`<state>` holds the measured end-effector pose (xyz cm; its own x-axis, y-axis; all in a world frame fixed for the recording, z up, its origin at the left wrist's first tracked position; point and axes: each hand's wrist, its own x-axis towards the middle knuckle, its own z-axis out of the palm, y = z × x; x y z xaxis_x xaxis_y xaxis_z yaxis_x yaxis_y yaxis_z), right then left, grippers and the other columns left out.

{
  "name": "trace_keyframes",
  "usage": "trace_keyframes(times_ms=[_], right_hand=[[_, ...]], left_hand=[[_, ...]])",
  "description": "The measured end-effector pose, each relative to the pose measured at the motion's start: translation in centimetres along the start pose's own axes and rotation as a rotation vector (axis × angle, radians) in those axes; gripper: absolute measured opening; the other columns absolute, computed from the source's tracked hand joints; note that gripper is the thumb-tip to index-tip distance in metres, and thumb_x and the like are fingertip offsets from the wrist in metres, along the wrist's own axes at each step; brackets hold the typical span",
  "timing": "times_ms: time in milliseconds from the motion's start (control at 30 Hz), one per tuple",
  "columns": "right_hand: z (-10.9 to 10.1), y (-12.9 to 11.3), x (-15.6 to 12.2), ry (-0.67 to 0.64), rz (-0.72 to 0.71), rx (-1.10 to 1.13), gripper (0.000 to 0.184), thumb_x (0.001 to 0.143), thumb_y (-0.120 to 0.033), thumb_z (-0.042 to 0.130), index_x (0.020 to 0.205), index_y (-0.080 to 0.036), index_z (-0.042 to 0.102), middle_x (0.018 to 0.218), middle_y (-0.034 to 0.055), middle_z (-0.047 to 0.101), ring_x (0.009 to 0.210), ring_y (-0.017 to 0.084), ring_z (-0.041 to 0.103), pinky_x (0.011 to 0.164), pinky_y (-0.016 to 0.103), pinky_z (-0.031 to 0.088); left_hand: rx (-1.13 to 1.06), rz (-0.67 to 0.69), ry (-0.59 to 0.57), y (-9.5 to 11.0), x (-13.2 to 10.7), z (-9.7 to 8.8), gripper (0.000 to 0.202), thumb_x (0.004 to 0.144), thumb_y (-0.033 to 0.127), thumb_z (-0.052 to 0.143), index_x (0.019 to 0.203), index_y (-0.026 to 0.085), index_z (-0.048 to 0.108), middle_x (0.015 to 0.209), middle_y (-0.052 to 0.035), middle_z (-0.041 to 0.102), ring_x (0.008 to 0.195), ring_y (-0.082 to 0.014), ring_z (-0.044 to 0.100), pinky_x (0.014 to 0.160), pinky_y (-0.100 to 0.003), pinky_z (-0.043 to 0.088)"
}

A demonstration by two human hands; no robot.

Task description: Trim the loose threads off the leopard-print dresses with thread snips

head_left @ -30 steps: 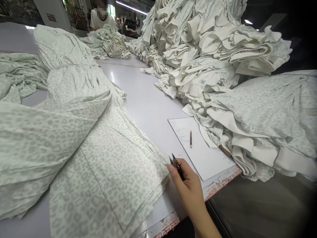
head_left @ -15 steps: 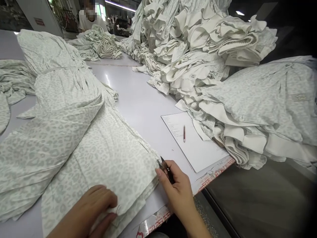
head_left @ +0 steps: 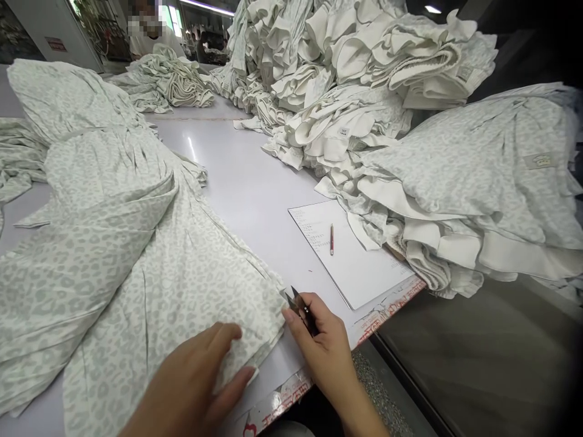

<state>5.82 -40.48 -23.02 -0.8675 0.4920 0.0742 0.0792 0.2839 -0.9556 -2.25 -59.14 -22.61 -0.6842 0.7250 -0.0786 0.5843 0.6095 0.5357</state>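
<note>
Leopard-print fabric [head_left: 173,285] under your open left grip [head_left: 189,379].
Your right grip [head_left: 321,349] closes on thread snips [head_left: 301,308] at its corner.

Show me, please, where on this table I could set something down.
The table is bare between the printed fabric and the white pile, down to the paper sheet. It is crowded by your right hand, near fabric and sheet.

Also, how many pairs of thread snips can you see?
1: the thread snips are in the right hand, tips at the edge of the patterned cloth. Others may be hidden under the piled cloth.
</note>
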Motion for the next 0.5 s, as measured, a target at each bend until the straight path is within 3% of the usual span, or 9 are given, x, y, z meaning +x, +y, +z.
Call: trace_keyframes(times_ms=[67, 100, 167, 267, 367, 500], right_hand=[[-0.1, 0.0, -0.2, -0.015, 0.004, 0.004, 0.02, 0.092, -0.035, 0.056, 0.08, -0.02, 0.051, 0.063, -0.0069, 0.037, 0.057, 0.01, 0.036, 0.053, 0.02, 0.031], [-0.1, 0.0, -0.3, -0.02, 0.008, 0.006, 0.019, 0.092, -0.035, 0.056, 0.08, -0.02, 0.051, 0.064, -0.0069, 0.037, 0.058, 0.01, 0.036, 0.053, 0.019, 0.032], [-0.1, -0.1, -0.5, -0.035, 0.008, 0.013, 0.018, 0.093, -0.034, 0.055, 0.081, -0.02, 0.051, 0.064, -0.007, 0.037, 0.058, 0.01, 0.036, 0.054, 0.019, 0.032], [0.2, -0.1, -1.0, -0.079, 0.006, 0.009, 0.018, 0.093, -0.033, 0.055, 0.081, -0.02, 0.051, 0.065, -0.0068, 0.038, 0.058, 0.01, 0.036, 0.054, 0.019, 0.032], [0.9, 0.0, -1.7, -0.173, 0.02, 0.029, 0.017, 0.091, -0.033, 0.056, 0.081, -0.02, 0.052, 0.063, -0.007, 0.039, 0.056, 0.009, 0.036, 0.051, 0.019, 0.031], [2.2, -0.4, -3.3, -0.316, 0.02, 0.014, 0.017, 0.084, -0.037, 0.063, 0.081, -0.021, 0.058, 0.06, -0.0066, 0.044, 0.051, 0.009, 0.042, 0.047, 0.019, 0.033]], left_hand=[[0.073, 0.067, 0.061, 1.5, 2.0, 1.1, 0.03, 0.086, 0.028, 0.044, 0.112, 0.02, 0.056, 0.098, -0.0085, 0.065, 0.088, -0.027, 0.062, 0.077, -0.039, 0.047], [0.093, 0.076, 0.073, 1.9, 2.7, 1.6, 0.027, 0.084, 0.021, 0.041, 0.106, 0.019, 0.057, 0.095, -0.0092, 0.064, 0.086, -0.0279, 0.06, 0.075, -0.04, 0.046], [0.096, 0.042, 0.093, 1.9, 3.4, 2.4, 0.021, 0.077, 0.01, 0.039, 0.088, 0.02, 0.054, 0.084, -0.0068, 0.059, 0.075, -0.0261, 0.056, 0.067, -0.038, 0.043], [0.035, -0.032, 0.136, 0.6, 2.8, 2.1, 0.021, 0.066, 0.007, 0.042, 0.071, 0.025, 0.035, 0.066, 0.0018, 0.048, 0.059, -0.0197, 0.049, 0.054, -0.03, 0.036], [-0.08, -0.089, 0.159, -0.4, 0.9, 0.9, 0.021, 0.067, 0.01, 0.04, 0.077, 0.027, 0.033, 0.062, 0.0067, 0.048, 0.054, -0.0156, 0.051, 0.05, -0.024, 0.04], [-0.292, -0.119, 0.195, -0.6, -1.5, 0.2, 0.024, 0.079, 0.017, 0.037, 0.099, 0.029, 0.04, 0.078, 0.0077, 0.061, 0.066, -0.0123, 0.061, 0.059, -0.019, 0.049]])
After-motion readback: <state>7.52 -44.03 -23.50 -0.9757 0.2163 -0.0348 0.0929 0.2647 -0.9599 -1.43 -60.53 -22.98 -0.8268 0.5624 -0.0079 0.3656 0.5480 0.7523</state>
